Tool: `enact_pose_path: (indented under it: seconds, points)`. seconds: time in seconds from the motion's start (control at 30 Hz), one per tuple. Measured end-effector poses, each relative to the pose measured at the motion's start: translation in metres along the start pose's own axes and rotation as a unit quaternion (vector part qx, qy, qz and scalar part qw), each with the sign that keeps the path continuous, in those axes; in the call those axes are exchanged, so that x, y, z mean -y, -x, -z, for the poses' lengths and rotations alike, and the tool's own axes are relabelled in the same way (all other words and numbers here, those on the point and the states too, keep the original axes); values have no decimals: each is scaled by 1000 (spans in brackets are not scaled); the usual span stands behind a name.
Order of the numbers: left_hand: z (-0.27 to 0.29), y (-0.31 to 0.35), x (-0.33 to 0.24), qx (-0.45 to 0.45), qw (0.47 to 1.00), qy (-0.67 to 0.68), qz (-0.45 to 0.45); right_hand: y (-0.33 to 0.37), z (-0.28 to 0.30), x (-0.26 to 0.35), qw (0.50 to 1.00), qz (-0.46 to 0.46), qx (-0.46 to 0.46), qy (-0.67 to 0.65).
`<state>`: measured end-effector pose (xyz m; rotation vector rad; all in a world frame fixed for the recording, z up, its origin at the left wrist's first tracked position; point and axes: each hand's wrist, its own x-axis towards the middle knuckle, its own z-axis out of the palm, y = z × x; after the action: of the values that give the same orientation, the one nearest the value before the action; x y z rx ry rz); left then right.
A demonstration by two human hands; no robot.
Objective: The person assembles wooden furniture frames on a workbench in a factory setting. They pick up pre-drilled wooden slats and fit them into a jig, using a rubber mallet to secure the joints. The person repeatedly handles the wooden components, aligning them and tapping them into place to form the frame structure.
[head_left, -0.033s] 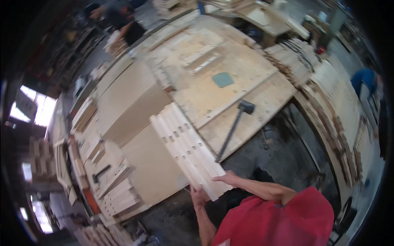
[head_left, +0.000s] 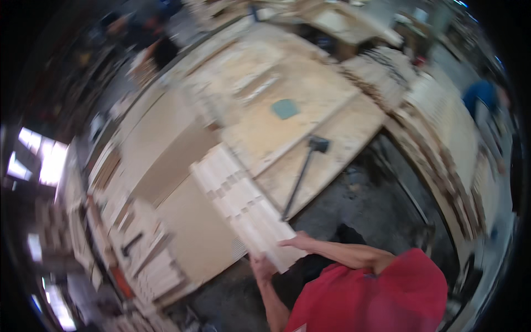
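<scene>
Several pale wooden slats (head_left: 243, 207) lie side by side as a long panel, with rows of small dark slots across them. Their far end reaches onto the bench, and their near end juts past its front edge. At the near left corner, my left hand (head_left: 263, 266) is closed on the slats, fingers partly hidden. My right hand (head_left: 297, 242) grips the right edge near the same end, thumb side on top. To the right of the slats, a black mallet (head_left: 303, 174) rests on the wooden bench top (head_left: 337, 130), its head pointing away from me.
Brown cardboard (head_left: 191, 235) covers the bench left of the slats. A hammer (head_left: 131, 243) and slotted wood pieces (head_left: 160, 275) lie further left. A green pad (head_left: 285, 109) sits on the bench. Stacked boards (head_left: 437, 138) stand at right. Two other people work in the background.
The whole view has shifted slightly left and blurred more. Both my hands keep their hold at the near end of the slats.
</scene>
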<state>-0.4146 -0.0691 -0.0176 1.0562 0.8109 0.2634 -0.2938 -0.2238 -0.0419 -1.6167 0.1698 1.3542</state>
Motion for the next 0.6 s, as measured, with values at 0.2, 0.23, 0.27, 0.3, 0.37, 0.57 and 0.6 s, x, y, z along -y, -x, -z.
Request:
enact_pose_path:
  seconds: [0.2, 0.23, 0.27, 0.3, 0.37, 0.57, 0.6]
  points:
    - [-27, 34, -2, -116, 940, -308, -91, 2, 37, -15, 977, 112, -26, 180]
    - [-27, 39, -7, -161, 936, -298, -93, 19, 62, -10, 974, 145, -48, 170]
    - [-34, 45, -11, -227, 851, -425, -208, 32, 98, -8, 972, 163, -62, 155]
    - [-46, 47, -13, -291, 730, -531, -317, 48, 132, -11, 971, 179, -71, 141]
    - [-95, 39, -16, -211, 729, -573, -310, 78, 202, -40, 964, 168, -205, 4]
    - [-397, 65, 53, 311, 926, -197, -79, 192, 388, -132, 678, 232, -429, -549]
    - [-455, 85, 67, 357, 914, -185, -49, 205, 409, -139, 626, 250, -417, -610]
